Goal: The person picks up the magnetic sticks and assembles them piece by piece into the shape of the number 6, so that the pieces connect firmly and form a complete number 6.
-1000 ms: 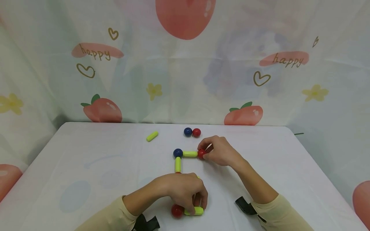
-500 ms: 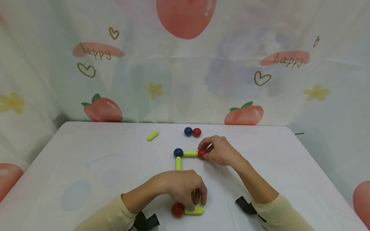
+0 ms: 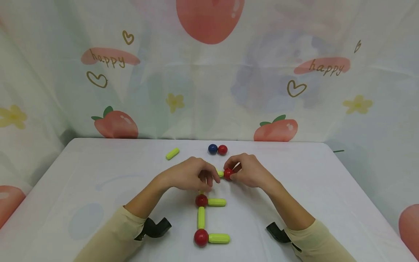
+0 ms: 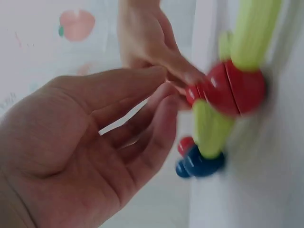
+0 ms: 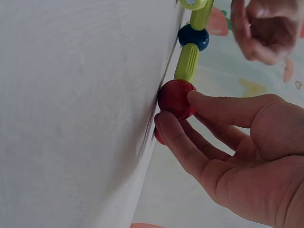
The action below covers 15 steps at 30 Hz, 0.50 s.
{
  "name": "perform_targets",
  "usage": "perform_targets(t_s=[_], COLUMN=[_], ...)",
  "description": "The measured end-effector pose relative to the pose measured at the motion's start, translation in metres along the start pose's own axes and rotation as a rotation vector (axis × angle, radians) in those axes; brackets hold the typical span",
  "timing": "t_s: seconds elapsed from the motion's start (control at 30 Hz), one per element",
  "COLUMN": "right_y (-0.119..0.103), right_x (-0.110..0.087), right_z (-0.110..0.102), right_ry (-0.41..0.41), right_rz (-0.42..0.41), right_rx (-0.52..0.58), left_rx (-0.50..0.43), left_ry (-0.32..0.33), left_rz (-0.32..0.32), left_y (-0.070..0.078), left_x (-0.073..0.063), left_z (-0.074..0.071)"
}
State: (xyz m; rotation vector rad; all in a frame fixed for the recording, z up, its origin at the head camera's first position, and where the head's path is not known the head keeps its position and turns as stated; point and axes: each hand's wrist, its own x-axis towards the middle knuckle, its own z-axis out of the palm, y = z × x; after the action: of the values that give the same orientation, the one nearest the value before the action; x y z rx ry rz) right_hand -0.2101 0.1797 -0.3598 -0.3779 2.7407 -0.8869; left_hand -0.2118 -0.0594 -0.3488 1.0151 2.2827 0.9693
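Note:
My right hand (image 3: pixel 250 171) pinches a red ball (image 5: pixel 175 99) between thumb and fingers at the free end of a yellow-green stick (image 5: pixel 188 61). That stick joins a blue ball (image 5: pixel 194 38), which my left hand (image 3: pixel 187 174) covers in the head view. The left hand hovers over this corner with loosely bent fingers and nothing between them. Nearer me, a red ball (image 3: pixel 201 200) bears a side stick (image 3: pixel 217 202). A further stick (image 3: pixel 201 217) runs from it down to the front red ball (image 3: pixel 201 237), which has its own side stick (image 3: pixel 219 238).
At the back of the white table (image 3: pixel 98 163) a loose yellow-green stick (image 3: pixel 172 154) lies left of a blue ball (image 3: pixel 212 149) and a red ball (image 3: pixel 222 149) set side by side. Black camera straps (image 3: pixel 157 227) hang at both wrists. A printed curtain (image 3: pixel 209 91) stands behind.
My left hand has left the front side stick and moved away from me, up to the blue-ball corner, uncovering the middle and front pieces. The right hand stays on its red ball.

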Motion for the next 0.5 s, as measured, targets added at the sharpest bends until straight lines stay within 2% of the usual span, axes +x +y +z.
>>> perform_targets(t_s=[0.13, 0.23, 0.33, 0.5], right_y=[0.000, -0.001, -0.002, -0.003], right_x=[0.000, -0.001, -0.001, -0.001], right_z=[0.002, 0.003, 0.003, 0.002], right_ry=[-0.002, 0.003, 0.007, 0.006], right_rz=[0.009, 0.020, 0.026, 0.028], right_rx=[0.005, 0.008, 0.006, 0.003], left_rx=[0.026, 0.060, 0.079, 0.045], left_ry=[0.153, 0.226, 0.239, 0.199], left_rz=[-0.058, -0.117, -0.163, -0.201], left_y=[-0.017, -0.026, -0.032, -0.039], left_x=[0.002, 0.003, 0.004, 0.005], left_z=[-0.007, -0.009, -0.009, -0.008])
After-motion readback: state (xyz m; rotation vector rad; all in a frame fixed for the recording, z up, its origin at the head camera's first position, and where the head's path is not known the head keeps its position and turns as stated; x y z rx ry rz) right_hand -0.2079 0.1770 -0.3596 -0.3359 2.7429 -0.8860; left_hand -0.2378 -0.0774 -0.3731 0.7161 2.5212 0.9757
